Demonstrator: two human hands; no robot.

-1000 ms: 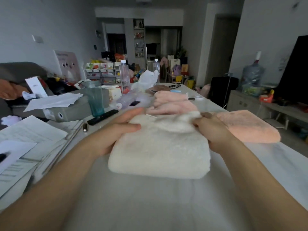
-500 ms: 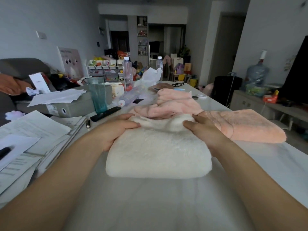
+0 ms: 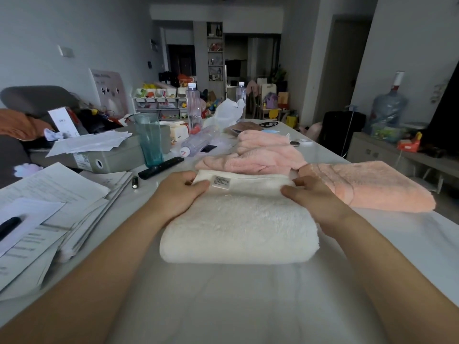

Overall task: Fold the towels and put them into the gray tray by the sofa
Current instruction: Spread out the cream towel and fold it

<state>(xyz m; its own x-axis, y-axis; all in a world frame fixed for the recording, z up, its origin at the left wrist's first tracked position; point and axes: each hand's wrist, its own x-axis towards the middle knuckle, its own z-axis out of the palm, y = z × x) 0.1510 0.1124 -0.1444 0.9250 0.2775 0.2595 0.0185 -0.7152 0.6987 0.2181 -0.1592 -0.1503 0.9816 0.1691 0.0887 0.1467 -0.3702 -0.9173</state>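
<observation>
Both hands have shifted from pressing the far end of the white towel [image 3: 238, 227] to turning up its far edge, so a sewn-in label [image 3: 220, 181] that was hidden a moment ago now faces up. Left hand [image 3: 177, 194] pinches the far left corner, thumb on top; right hand [image 3: 314, 198] pinches the far right corner the same way. That towel lies folded into a thick pad on the table [image 3: 223, 306], straight ahead, with a loose pink towel [image 3: 258, 155] heaped just behind it and a folded peach towel [image 3: 372, 187] beside the right hand. Folding looks nearly done on this one — the far edge probably wants one more turn toward the body or a tidy tuck. Next comes lifting the pad with both hands so it keeps its shape and carrying it off; no gray tray can be made out for certain — a gray box [image 3: 94, 158] under papers sits at left.
</observation>
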